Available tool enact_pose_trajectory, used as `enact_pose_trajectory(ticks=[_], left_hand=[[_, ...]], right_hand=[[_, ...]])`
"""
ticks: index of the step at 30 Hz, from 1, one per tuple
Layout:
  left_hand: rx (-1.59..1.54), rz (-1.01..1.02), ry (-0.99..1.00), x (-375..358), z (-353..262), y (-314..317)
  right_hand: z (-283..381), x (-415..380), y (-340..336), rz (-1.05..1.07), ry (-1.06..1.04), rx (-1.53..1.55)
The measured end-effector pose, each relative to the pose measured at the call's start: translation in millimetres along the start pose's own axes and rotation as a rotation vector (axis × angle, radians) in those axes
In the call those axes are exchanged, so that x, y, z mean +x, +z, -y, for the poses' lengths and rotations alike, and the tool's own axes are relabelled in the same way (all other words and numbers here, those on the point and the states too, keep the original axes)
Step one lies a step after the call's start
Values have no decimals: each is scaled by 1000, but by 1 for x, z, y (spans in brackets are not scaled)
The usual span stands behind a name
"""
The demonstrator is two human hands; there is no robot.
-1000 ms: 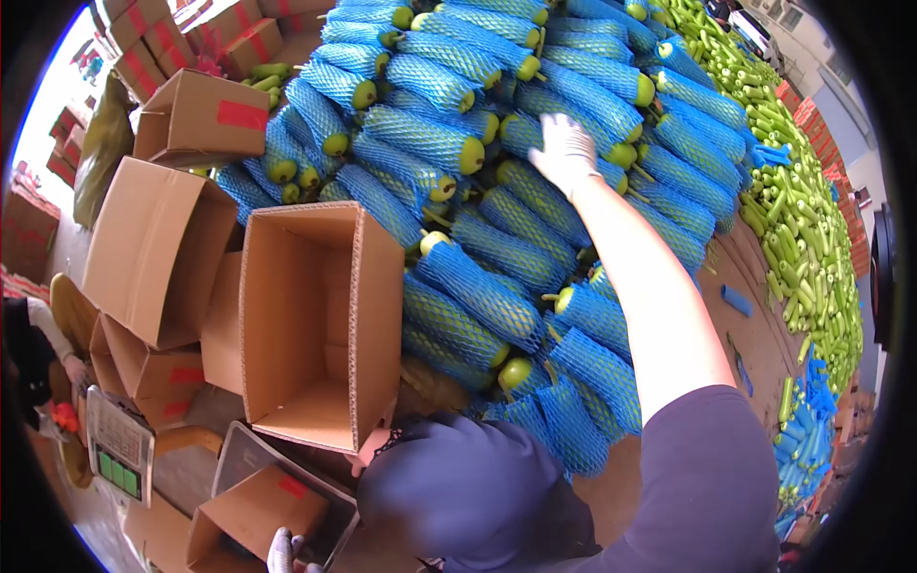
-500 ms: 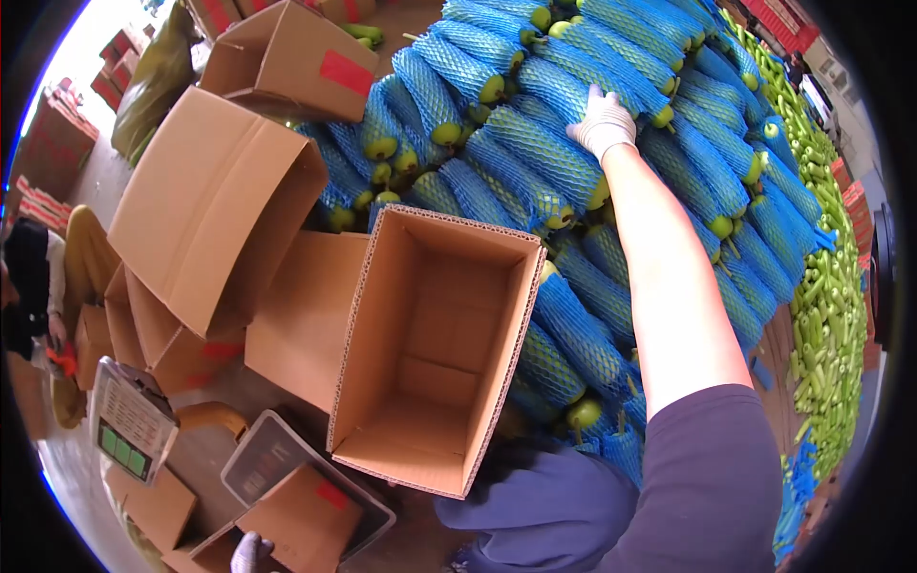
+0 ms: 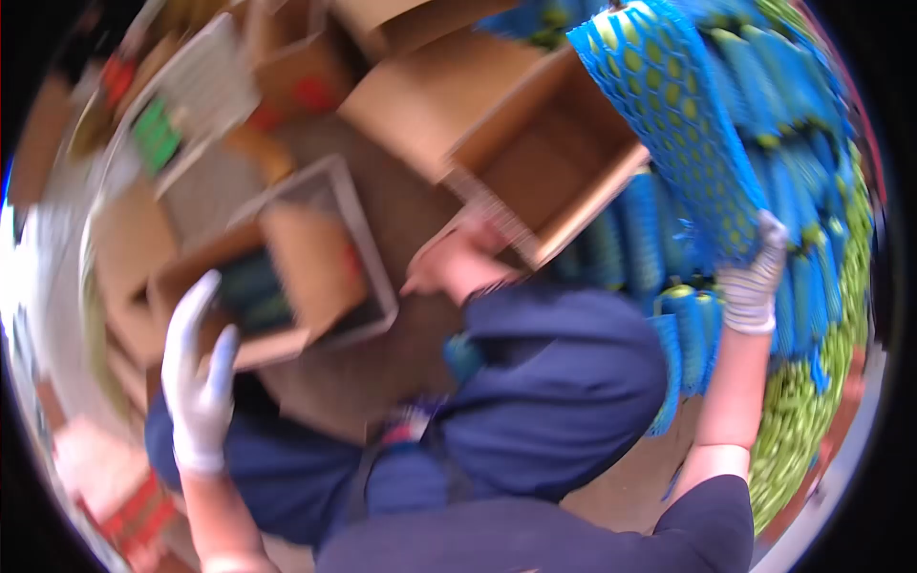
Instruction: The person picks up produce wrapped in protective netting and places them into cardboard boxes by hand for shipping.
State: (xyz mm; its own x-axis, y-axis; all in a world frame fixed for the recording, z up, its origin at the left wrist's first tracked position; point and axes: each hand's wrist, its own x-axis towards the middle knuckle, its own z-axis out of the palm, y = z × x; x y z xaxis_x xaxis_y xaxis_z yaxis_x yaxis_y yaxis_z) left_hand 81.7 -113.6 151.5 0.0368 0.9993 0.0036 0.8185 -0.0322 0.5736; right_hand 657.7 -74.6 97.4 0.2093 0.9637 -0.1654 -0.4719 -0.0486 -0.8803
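My right hand (image 3: pixel 752 272), in a striped white glove, grips the lower end of a long green gourd (image 3: pixel 669 115) in a blue mesh sleeve. The gourd is raised, slightly tilted, beside the open cardboard box (image 3: pixel 564 162), its upper end over the box's right side. My left hand (image 3: pixel 201 372), in a white glove, is held up with fingers apart and nothing in it. It is nearest to another open box (image 3: pixel 320 277), which contains dark green netted produce and sits on a grey tray. Motion blurs much of the view.
More blue-netted gourds (image 3: pixel 778 86) are piled at the right, with loose green vegetables (image 3: pixel 793 439) beyond. A scale display (image 3: pixel 158 138) stands at the upper left. Bent knees in dark trousers (image 3: pixel 583 353) are below the box. A blurred bare limb (image 3: pixel 458 258) touches the box's corner.
The view has swung down and left. My right hand has come back from the pile with a netted gourd. My left hand has risen from beside the lower box into fuller view.
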Motion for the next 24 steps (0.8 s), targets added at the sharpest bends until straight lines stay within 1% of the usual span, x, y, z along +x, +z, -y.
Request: enact_pose_trajectory(ticks=[1, 2, 3, 5, 6, 7, 8, 9, 10, 11, 13, 14, 15, 18, 19, 20, 21, 22, 23, 24], left_hand=[[127, 105, 3, -6, -5, -13], [234, 183, 48, -16, 8, -26], [306, 241, 146, -25, 21, -36], [405, 431, 161, -39, 31, -53], [390, 404, 210, -47, 39, -55], [337, 419, 203, -52, 43, -58], [353, 428, 227, -54, 47, -60], [368, 448, 246, -55, 46, -61], [454, 443, 284, -58, 44, -63], [441, 432, 285, -60, 46, -64], [405, 553, 242, -60, 54, -63], [464, 494, 287, -64, 58, -63], [446, 486, 294, -65, 65, -64], [373, 589, 309, -65, 74, -70], [364, 585, 321, -64, 75, -71], [362, 577, 312, -63, 75, -73], [361, 573, 302, -62, 75, -73], [376, 510, 347, -60, 76, -75], [344, 457, 350, -57, 76, -77], [314, 438, 344, -56, 78, -79]], right_hand=[[-1, -3, 42, 207, 130, -99], [-4, -11, 95, 238, 165, -179], [-16, -25, 145, 259, 175, -264], [-44, -33, 230, 497, 80, -488], [-56, -36, 266, 625, 61, -607], [-69, -41, 300, 748, 45, -728], [-82, -46, 333, 829, -1, -860], [-95, -50, 360, 908, -36, -989], [-108, -56, 387, 947, -70, -1137], [-121, -62, 411, 983, -109, -1289], [-158, -62, 439, 1061, -37, -1327], [-185, -53, 442, 1167, 56, -1324], [-200, -49, 445, 1269, 484, -1231], [-243, -37, 434, 1439, 302, -1698], [-257, -35, 432, 1505, 242, -1853], [-277, -35, 426, 1507, 72, -2008], [-270, -49, 437, 1501, -104, -2152], [-253, -57, 441, 1541, -152, -2233], [-240, -61, 446, 1493, -142, -2201], [-230, -61, 445, 1469, -227, -2092]])
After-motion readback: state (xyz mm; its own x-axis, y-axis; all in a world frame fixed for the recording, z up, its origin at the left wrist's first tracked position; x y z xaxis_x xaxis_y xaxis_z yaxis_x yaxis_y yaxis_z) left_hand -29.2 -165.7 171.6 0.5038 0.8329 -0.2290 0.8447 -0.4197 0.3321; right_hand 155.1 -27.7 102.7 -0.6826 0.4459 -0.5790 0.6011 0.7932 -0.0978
